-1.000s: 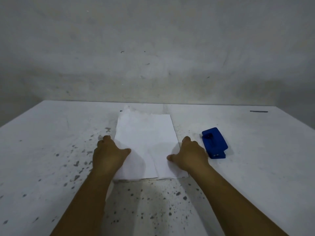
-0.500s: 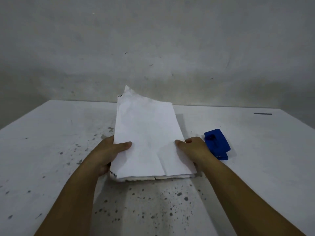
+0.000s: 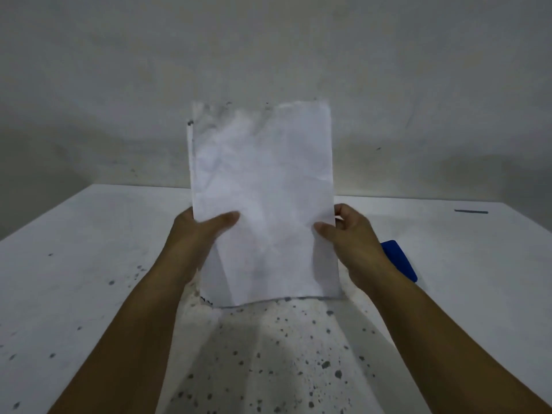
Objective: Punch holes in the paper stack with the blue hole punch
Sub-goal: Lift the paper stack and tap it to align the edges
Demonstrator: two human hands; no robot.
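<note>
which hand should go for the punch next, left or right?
Right, probably. The punch lies on the table just beyond the right hand, partly hidden behind it. The left hand grips the opposite edge of the upright paper stack and could keep holding it.

**What I can't make out from here**

Most of the blue hole punch (image 3: 400, 259) sits behind my right hand (image 3: 355, 243); only its right part shows, right of centre. The paper stack (image 3: 263, 189) covers the fingers of both hands and the table's (image 3: 74, 264) far edge mid-frame. My left thumb (image 3: 227, 219) is blurred. Both forearms run off the bottom edge.
</note>
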